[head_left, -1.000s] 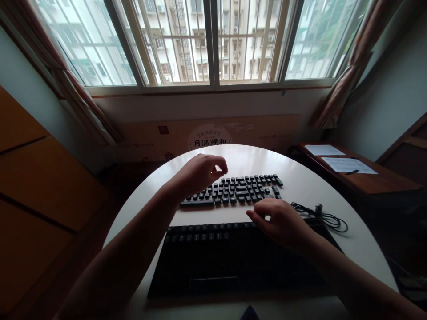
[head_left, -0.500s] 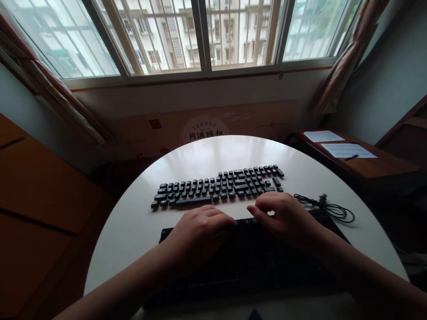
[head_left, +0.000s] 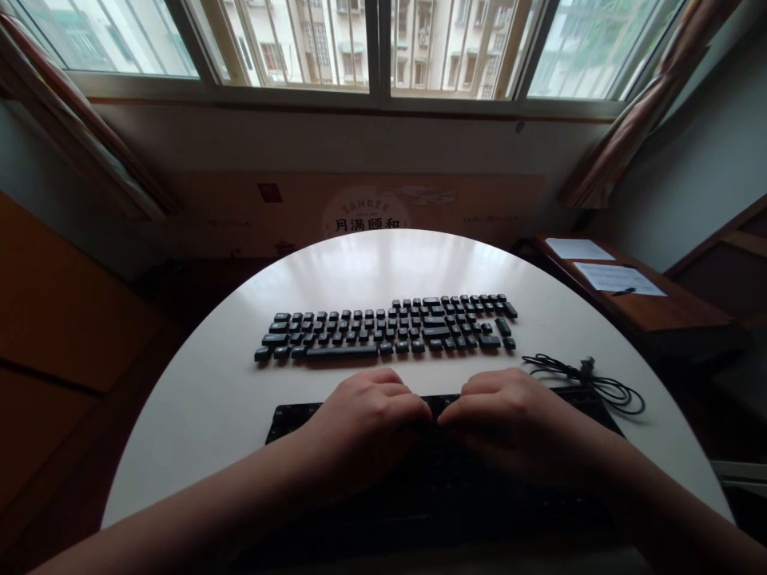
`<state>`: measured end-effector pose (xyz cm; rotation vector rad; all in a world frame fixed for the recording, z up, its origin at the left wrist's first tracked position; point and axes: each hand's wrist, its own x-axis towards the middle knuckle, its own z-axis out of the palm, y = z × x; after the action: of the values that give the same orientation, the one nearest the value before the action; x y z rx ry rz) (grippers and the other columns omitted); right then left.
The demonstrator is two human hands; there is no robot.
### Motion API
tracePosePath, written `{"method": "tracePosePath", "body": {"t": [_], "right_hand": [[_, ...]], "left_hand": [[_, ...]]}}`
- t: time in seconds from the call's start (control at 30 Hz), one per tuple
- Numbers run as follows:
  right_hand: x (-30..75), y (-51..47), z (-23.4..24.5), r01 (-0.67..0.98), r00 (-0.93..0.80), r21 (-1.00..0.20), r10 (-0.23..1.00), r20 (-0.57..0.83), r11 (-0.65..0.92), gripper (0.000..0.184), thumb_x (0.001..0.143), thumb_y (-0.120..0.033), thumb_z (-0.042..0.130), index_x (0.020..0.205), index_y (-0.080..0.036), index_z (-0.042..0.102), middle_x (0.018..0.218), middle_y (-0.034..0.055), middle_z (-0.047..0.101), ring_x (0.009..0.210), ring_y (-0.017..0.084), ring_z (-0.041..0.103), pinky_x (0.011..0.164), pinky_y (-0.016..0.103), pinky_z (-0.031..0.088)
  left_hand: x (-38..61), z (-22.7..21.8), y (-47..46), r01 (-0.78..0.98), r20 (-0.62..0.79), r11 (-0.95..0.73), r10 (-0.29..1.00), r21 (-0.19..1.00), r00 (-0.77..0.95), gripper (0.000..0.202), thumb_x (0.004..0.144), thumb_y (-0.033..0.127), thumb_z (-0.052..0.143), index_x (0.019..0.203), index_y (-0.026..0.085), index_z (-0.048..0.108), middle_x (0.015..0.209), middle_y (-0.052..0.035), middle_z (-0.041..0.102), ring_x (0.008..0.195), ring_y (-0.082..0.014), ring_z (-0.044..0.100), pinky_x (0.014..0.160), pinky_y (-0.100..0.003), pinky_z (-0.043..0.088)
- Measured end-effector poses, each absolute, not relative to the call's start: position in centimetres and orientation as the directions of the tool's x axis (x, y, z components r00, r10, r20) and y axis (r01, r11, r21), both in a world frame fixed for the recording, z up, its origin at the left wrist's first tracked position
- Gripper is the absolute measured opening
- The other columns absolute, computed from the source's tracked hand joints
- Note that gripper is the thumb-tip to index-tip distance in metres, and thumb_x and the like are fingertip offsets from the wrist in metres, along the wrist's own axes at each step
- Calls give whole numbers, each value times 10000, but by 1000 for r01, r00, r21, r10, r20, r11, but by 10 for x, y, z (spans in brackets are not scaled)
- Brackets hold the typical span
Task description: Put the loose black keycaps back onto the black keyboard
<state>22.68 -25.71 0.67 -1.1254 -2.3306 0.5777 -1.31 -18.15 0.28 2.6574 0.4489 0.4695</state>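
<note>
A black keyboard lies in deep shadow on the near part of the round white table. Over its back row, left of the middle, my left hand is closed with the fingers curled down and the thumb side turned right. My right hand faces it across a small gap, thumb and fingers pressed together at the same row. What either hand grips, if anything, is hidden. Behind them, loose black keycaps stand in rows set out like a keyboard, with a long space bar key at the front.
A coiled black cable with a plug lies right of the keycaps. The white table has a curved edge. Beyond it, at the right, a brown wooden table carries paper sheets and pens. A window and curtains are at the back.
My right hand has moved down to the keyboard's back row and its thumb and fingers have closed together. My left hand stays near the same place. The camera view has tilted down slightly.
</note>
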Motion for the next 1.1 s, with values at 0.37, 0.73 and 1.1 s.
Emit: {"method": "tracePosePath", "body": {"t": [0.37, 0.73, 1.1], "right_hand": [[225, -254, -5, 602, -606, -526, 773, 188, 600, 163, 984, -165, 576, 1052, -228, 710, 784, -2, 588, 660, 137, 512, 604, 266, 329], [218, -251, -12, 629, -504, -466, 782, 366, 623, 51, 956, -203, 662, 908, -187, 658, 797, -2, 619, 698, 150, 549, 640, 267, 368], [213, -252, -20, 648, -456, -513, 826, 331, 563, 163, 881, -142, 707, 1017, -219, 660, 1037, 11, 645, 901, 189, 596, 780, 300, 445]], "left_hand": [[-13, 0, -183, 254, 256, -866, 387, 431, 886, 246, 803, 127, 718, 1026, 228, 704, 880, 17, 730, 831, -165, 629, 738, -278, 474], [-14, -2, -184, 272, 291, -835, 443, 478, 848, 303, 796, 160, 707, 1088, 216, 647, 925, 0, 742, 860, -189, 650, 753, -297, 492], [-17, 6, -183, 342, 191, -844, 448, 413, 873, 263, 802, 210, 738, 1044, 207, 635, 960, -16, 721, 924, -219, 637, 797, -328, 493]]}}
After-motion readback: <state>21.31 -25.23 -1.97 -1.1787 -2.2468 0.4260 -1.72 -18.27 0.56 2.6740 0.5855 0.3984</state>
